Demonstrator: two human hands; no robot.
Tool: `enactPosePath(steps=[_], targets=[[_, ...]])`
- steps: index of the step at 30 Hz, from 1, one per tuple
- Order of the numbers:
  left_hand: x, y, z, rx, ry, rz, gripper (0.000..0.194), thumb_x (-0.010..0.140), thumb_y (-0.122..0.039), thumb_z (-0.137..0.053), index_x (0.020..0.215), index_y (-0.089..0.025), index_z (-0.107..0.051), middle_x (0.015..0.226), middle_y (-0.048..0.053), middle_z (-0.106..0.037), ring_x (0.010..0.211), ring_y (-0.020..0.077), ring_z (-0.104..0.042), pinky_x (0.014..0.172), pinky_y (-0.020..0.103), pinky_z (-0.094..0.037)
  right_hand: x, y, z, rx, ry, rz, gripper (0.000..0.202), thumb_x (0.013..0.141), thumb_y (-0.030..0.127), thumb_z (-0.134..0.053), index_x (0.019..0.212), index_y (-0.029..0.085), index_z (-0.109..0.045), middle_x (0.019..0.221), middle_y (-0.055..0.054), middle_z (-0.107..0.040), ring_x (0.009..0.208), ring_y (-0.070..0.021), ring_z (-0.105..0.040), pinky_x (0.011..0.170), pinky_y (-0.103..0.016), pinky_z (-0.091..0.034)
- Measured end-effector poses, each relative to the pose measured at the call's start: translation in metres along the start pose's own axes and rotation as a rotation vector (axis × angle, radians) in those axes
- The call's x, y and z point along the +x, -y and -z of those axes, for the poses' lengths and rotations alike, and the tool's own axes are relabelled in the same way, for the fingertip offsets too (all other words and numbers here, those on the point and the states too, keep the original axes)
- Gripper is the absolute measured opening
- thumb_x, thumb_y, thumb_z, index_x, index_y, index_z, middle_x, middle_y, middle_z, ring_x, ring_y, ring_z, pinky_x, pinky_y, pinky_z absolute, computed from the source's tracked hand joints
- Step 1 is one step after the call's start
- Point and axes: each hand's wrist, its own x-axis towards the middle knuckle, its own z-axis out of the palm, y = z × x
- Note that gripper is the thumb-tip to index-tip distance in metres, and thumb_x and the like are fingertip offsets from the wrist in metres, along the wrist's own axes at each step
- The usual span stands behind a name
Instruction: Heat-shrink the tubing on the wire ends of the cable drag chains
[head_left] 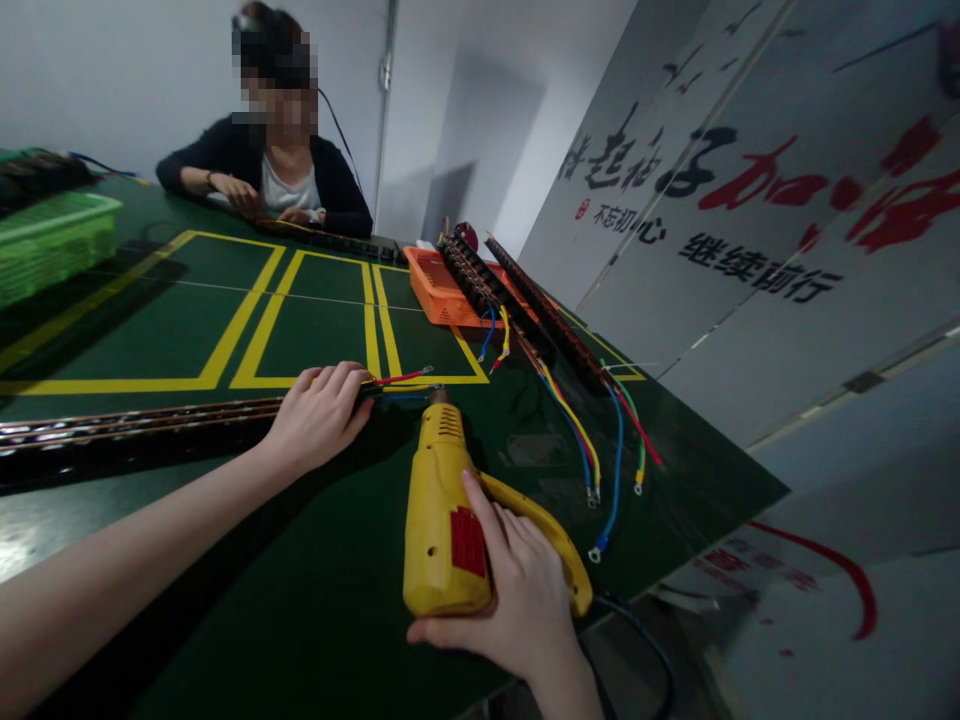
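A yellow heat gun (439, 510) is gripped around its body by my right hand (517, 575), with its handle loop on the right. Its metal nozzle (440, 396) points away from me, right by the lugged ends of red, yellow and blue wires (401, 380). My left hand (322, 405) closes over the bundle of these wires, where they leave a long black strip with copper-coloured bars (150, 430). That strip lies on the green table (300, 570) and runs off to the left. Whether the nozzle touches the wires I cannot tell.
An orange basket (431, 285) stands at the far right with long strips (480, 280) across it; their coloured wires (577, 430) trail over the table. A green basket (56, 245) is at left. Across the table sits a person (281, 180). A black cord (645, 640) hangs past the edge.
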Motion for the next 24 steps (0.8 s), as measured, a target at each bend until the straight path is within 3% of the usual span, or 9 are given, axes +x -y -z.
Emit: enactPosePath(steps=[5,12,19,24], targets=[[-0.004,0.003,0.002,0.085,0.061,-0.013,0.040,0.093,-0.038,-0.037,0.116,-0.010,-0.053,0.110,0.015,-0.061,0.097,0.0297,-0.059,0.088,0.043,-0.039,0.000,0.000,-0.001,-0.029,-0.044,0.053,0.129,0.049,0.085,-0.064,0.149,0.015,-0.022,0.115,-0.016,-0.064,0.095,-0.0342,-0.065,0.080,-0.046,-0.051],[-0.001,0.001,0.000,0.082,0.106,0.004,0.037,0.092,-0.034,-0.038,0.116,-0.010,-0.053,0.105,0.014,-0.061,0.096,0.0288,-0.060,0.079,0.040,-0.043,-0.003,0.003,-0.003,-0.058,-0.077,0.080,0.127,0.052,0.087,-0.060,0.148,0.012,-0.023,0.109,-0.017,-0.065,0.091,-0.0345,-0.065,0.077,-0.046,-0.051],[-0.002,0.005,-0.003,-0.004,0.091,0.022,0.035,0.090,-0.034,-0.044,0.118,-0.014,-0.053,0.105,0.011,-0.061,0.096,0.0272,-0.062,0.076,0.037,-0.047,-0.005,0.027,-0.008,-0.049,-0.074,0.141,0.126,0.055,0.089,-0.055,0.150,0.015,-0.019,0.102,-0.013,-0.067,0.087,-0.0329,-0.066,0.073,-0.045,-0.053],[-0.001,0.006,-0.004,0.014,0.087,0.047,0.034,0.091,-0.037,-0.044,0.116,-0.016,-0.053,0.105,0.009,-0.062,0.093,0.0260,-0.063,0.071,0.035,-0.047,-0.007,0.038,-0.014,-0.048,-0.089,0.176,0.122,0.056,0.090,-0.050,0.148,0.014,-0.025,0.102,-0.014,-0.068,0.088,-0.0334,-0.067,0.076,-0.045,-0.054]])
